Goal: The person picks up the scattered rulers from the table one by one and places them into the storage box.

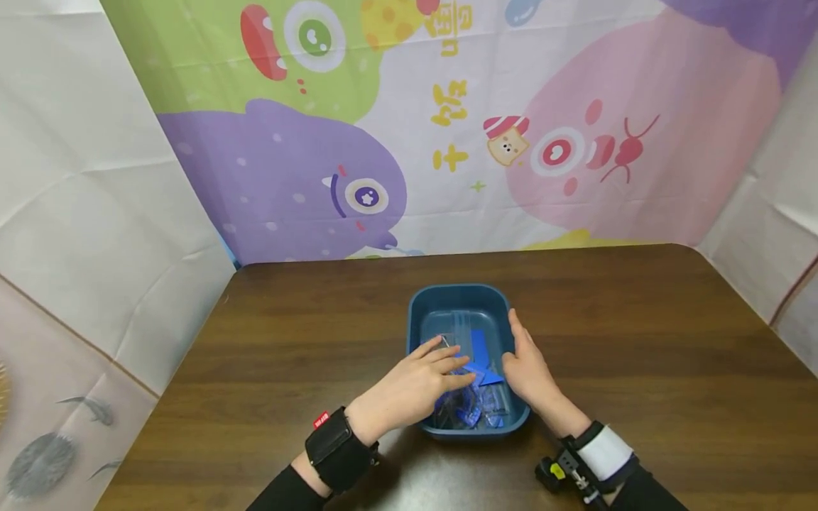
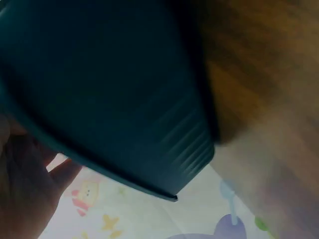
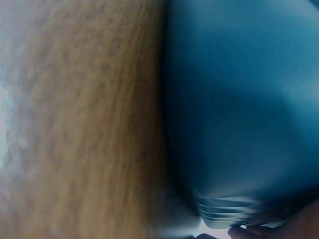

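A blue plastic box [image 1: 422, 305] on the table holds clear bags and bright blue flat pieces [image 1: 481, 348]. Over its left side reaches my left hand [image 1: 412, 387], fingers spread and nearly straight above the bags. In the left wrist view this hand [image 2: 25, 184] is dim beside the rim of the box [image 2: 114, 177]. At the right wall my right hand [image 1: 530, 372] holds the box by its rim, thumb over the edge and a finger stretched forward along the outside. The right wrist view shows mostly the box's outer wall [image 3: 239, 109], blurred.
The box stands on a brown wood-grain table [image 1: 307, 326]. Behind it hangs a cloth [image 1: 447, 206] printed with cartoon figures, and pale sheets [image 1: 115, 142] flank the table. Both wrists wear straps; a small camera [image 1: 562, 468] sits on the right one.
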`<action>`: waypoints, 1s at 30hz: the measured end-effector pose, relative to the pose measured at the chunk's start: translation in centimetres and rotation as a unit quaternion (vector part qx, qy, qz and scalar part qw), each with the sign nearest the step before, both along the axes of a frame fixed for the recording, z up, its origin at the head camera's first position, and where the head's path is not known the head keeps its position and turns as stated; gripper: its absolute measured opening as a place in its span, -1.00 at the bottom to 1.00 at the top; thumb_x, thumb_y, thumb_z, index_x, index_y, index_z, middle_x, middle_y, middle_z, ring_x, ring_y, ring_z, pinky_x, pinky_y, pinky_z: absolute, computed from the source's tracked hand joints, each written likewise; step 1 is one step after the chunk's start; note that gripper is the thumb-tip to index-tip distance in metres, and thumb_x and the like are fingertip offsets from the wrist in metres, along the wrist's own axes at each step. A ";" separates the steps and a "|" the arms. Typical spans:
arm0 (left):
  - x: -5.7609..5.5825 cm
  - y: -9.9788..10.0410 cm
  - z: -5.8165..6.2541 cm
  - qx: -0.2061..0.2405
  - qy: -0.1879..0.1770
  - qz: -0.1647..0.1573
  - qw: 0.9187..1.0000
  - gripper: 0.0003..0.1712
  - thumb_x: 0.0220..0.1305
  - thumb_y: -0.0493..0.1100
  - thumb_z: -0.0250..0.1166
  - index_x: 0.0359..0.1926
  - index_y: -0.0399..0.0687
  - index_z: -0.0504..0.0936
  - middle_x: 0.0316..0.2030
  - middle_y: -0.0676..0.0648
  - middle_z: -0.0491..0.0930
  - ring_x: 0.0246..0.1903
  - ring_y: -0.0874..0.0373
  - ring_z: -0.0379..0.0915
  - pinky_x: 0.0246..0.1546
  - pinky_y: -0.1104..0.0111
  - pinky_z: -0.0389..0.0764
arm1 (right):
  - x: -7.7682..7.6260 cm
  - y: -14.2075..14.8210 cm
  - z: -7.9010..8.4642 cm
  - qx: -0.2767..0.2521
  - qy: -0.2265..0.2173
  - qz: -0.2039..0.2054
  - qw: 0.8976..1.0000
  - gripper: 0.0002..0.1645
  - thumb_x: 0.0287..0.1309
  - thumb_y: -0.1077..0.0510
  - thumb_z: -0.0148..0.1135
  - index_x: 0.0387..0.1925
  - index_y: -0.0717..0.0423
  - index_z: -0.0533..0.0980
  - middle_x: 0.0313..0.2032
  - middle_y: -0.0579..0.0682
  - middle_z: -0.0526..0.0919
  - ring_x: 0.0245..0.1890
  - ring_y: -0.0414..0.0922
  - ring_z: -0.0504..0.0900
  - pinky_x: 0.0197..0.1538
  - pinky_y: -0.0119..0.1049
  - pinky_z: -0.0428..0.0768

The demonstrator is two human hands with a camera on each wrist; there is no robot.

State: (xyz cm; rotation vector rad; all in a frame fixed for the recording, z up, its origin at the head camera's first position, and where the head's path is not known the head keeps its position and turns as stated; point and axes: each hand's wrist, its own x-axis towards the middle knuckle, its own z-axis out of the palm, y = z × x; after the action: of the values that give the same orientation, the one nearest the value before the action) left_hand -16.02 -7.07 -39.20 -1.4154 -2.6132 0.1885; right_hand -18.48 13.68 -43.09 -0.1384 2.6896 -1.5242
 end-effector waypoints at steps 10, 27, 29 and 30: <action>0.0 0.0 -1.1 0.013 -0.116 -0.005 0.993 -0.39 0.08 -0.51 0.03 0.09 0.12 0.52 0.17 -0.01 0.41 0.25 0.11 0.21 0.26 0.13 0.15 | 0.0 0.0 0.0 0.001 -0.010 0.002 1.000 -0.19 0.13 0.41 -0.25 0.39 0.21 -0.27 0.40 0.18 -0.22 0.38 0.12 -0.16 0.32 0.07 -0.04; -1.2 -0.6 -0.3 0.180 -0.079 0.096 0.976 -0.53 0.29 -0.06 0.07 0.21 -0.03 0.39 0.16 -0.07 0.41 0.16 0.09 0.33 0.20 0.14 0.26 | -0.7 1.0 0.2 0.001 -0.041 0.020 0.999 -0.19 0.22 0.24 -0.13 0.39 0.18 -0.26 0.40 0.19 -0.23 0.38 0.17 -0.18 0.30 0.13 -0.07; -1.6 -1.1 0.4 0.225 -0.087 0.131 0.962 -0.45 0.28 0.00 0.08 0.27 -0.02 0.31 0.22 -0.08 0.34 0.19 0.05 0.29 0.20 0.14 0.26 | -0.9 1.6 0.6 0.026 -0.036 0.036 0.998 -0.18 0.27 0.11 -0.09 0.40 0.17 -0.24 0.40 0.22 -0.21 0.37 0.20 -0.16 0.28 0.17 -0.04; -1.9 -1.3 0.8 0.244 -0.088 0.148 0.954 -0.41 0.28 0.03 0.07 0.29 -0.02 0.27 0.24 -0.09 0.31 0.20 0.03 0.27 0.19 0.13 0.27 | -1.1 2.0 0.8 0.042 -0.028 0.046 0.998 -0.17 0.28 0.03 -0.08 0.40 0.16 -0.24 0.39 0.22 -0.21 0.37 0.20 -0.16 0.27 0.19 -0.02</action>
State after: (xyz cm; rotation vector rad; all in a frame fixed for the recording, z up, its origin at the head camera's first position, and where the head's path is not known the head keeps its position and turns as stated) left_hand -17.89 -8.40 -38.39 -0.9081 -2.7301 -0.5381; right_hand -19.55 15.65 -42.27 -0.2095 2.6589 -1.3676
